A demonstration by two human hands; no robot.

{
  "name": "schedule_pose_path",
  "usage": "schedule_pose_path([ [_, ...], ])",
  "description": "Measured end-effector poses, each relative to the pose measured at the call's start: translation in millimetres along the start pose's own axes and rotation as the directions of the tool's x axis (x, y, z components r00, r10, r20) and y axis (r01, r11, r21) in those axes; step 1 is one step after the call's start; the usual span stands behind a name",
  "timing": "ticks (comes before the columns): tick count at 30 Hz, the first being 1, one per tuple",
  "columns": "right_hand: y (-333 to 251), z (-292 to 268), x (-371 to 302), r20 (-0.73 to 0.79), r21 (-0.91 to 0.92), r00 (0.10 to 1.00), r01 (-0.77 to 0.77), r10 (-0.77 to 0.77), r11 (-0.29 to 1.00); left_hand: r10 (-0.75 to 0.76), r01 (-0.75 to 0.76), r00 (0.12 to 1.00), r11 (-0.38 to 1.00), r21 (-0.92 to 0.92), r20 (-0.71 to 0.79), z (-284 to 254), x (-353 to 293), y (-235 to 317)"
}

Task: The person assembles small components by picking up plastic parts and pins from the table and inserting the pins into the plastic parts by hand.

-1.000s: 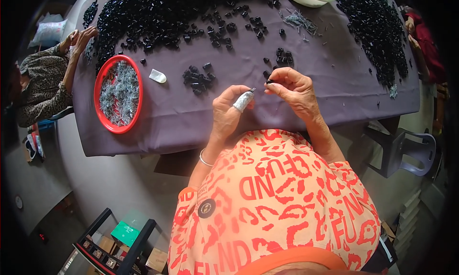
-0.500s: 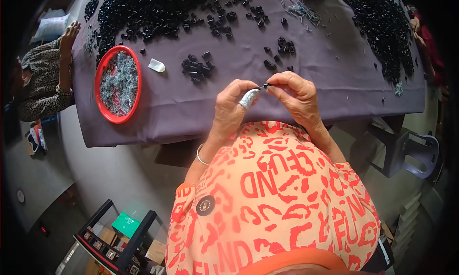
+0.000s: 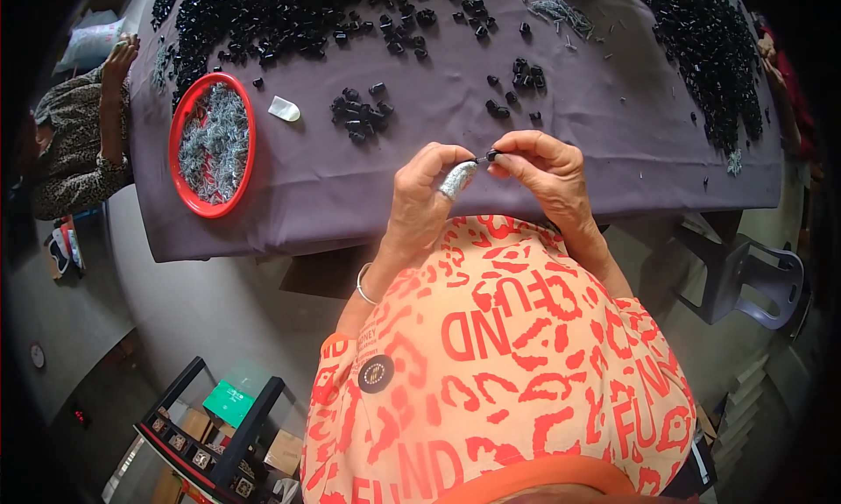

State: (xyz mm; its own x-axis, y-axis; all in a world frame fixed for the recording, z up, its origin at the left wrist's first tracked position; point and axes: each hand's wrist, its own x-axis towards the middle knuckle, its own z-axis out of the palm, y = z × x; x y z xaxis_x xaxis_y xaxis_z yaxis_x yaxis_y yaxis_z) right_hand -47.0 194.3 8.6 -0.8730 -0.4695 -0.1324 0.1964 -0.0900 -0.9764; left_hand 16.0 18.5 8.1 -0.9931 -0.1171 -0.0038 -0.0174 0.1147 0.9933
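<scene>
Both hands meet over the near edge of the cloth-covered table, fingertips pinched and almost touching. My left hand (image 3: 423, 188), with a white finger cot (image 3: 457, 181) on one finger, grips one end of a small black part whose kind I cannot make out. My right hand (image 3: 549, 169) pinches a small black plastic piece (image 3: 492, 155) at the other end. Ahead of my left hand lies a small heap of black plastic pieces (image 3: 359, 116). Beyond my right hand sits another loose group of black pieces (image 3: 528, 74).
A red oval basket (image 3: 253, 145) of thin grey metal pins stands at the left, beside a loose white finger cot (image 3: 284, 109). Large black piles (image 3: 263, 17) cover the far side. Other people sit at both table ends. A grey chair (image 3: 745, 280) stands at the right.
The view has shifted slightly. My hands stay joined at the same place, and the black piece at my right fingertips shows a little more.
</scene>
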Motion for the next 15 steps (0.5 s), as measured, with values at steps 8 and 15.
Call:
schedule_pose_path([
  [8, 10, -6, 5, 0.14, 0.509, 0.976, -0.217, 0.169, 0.833, -0.09, 0.091, 0.996, 0.993, -0.078, 0.018, 1, -1, 10],
  [15, 6, -2, 7, 0.139, 0.589, 0.967, -0.256, 0.215, 0.767, -0.128, 0.13, 0.991, 0.989, -0.065, 0.022, -2, -3, 9],
])
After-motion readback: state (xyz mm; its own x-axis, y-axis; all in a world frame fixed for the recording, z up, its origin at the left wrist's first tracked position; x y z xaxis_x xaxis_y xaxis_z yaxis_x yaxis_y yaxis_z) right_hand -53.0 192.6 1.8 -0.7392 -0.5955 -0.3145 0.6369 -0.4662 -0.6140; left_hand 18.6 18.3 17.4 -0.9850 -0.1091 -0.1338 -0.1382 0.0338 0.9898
